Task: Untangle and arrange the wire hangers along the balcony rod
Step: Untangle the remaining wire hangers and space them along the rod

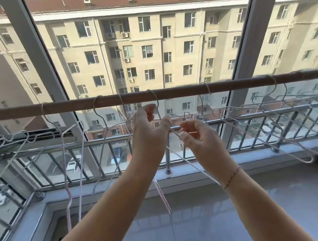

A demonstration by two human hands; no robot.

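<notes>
A brown balcony rod (pixel 180 91) runs across the view at mid height. Several thin wire hangers hook over it. The middle hanger (pixel 153 96) hooks onto the rod just above my hands. My left hand (pixel 149 128) grips its neck and shoulder wire below the hook. My right hand (pixel 195 134) pinches the same hanger's sloping arm wire (pixel 193 166), which runs down to the right under my wrist. Two hangers (pixel 71 164) dangle crookedly at the left. More hangers (pixel 267 126) hang in an overlapping cluster at the right.
A metal safety railing (pixel 107 142) stands behind the hangers in front of large windows. A grey window sill (pixel 269 154) and grey ledge lie below. Window frame posts (pixel 43 62) rise behind the rod at left and right. An apartment block is outside.
</notes>
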